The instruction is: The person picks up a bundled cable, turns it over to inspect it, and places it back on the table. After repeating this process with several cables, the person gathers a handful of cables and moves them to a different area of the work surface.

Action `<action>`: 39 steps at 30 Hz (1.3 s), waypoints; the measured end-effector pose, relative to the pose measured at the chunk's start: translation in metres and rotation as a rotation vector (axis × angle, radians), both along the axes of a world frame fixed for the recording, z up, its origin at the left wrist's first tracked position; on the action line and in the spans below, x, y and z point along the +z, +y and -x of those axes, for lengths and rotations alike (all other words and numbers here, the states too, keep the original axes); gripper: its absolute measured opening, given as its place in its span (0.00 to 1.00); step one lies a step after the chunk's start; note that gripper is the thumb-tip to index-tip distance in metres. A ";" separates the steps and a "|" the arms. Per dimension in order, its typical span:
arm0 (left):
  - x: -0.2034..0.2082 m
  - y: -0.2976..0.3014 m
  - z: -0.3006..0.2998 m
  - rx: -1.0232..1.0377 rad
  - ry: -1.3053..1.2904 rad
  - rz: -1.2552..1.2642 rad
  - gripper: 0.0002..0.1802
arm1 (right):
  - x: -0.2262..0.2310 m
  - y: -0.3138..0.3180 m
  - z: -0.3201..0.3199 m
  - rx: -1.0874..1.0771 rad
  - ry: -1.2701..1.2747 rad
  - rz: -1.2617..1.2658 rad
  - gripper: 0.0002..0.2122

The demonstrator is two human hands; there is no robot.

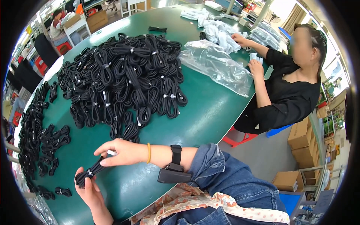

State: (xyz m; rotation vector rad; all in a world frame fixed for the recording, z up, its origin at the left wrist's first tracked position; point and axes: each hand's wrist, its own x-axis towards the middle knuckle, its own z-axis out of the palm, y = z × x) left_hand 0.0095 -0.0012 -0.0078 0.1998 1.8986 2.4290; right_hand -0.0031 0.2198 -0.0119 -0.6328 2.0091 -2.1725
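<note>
In the head view, the person's left hand rose from the lower edge and was clenched round the lower end of a black coiled cable bundle, thumb pressed along it to steady it; the right hand reached across from the right, fingers pinched on the bundle's upper end, with something small and white at the fingertips, too small to identify; so the bundle hung between both hands, just above the green worktop and near its front edge, kept off the surface probably so the coil stayed tight; the right forearm bore a yellow band and a black wrist strap with a dark device hanging beneath it; a big heap of similar tied bundles lay beyond the hands, within reach; smaller bundles lay spread in rows to the left, apart from the heap; across the worktop a co-worker in black handled pale bags beside a clear plastic sheet.
</note>
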 end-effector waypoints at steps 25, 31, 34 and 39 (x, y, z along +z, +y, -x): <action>-0.003 -0.005 -0.003 -0.021 0.017 0.159 0.31 | 0.006 -0.006 -0.002 -0.069 -0.045 0.162 0.08; -0.003 -0.008 -0.005 -0.004 0.037 0.199 0.32 | 0.003 -0.008 -0.001 -0.085 -0.050 0.147 0.08; -0.001 -0.008 -0.002 -0.016 0.018 0.188 0.31 | 0.003 -0.009 0.002 -0.096 -0.042 0.121 0.08; 0.012 0.009 -0.004 -0.022 0.019 -0.033 0.28 | -0.004 -0.012 0.006 -0.113 -0.019 0.123 0.10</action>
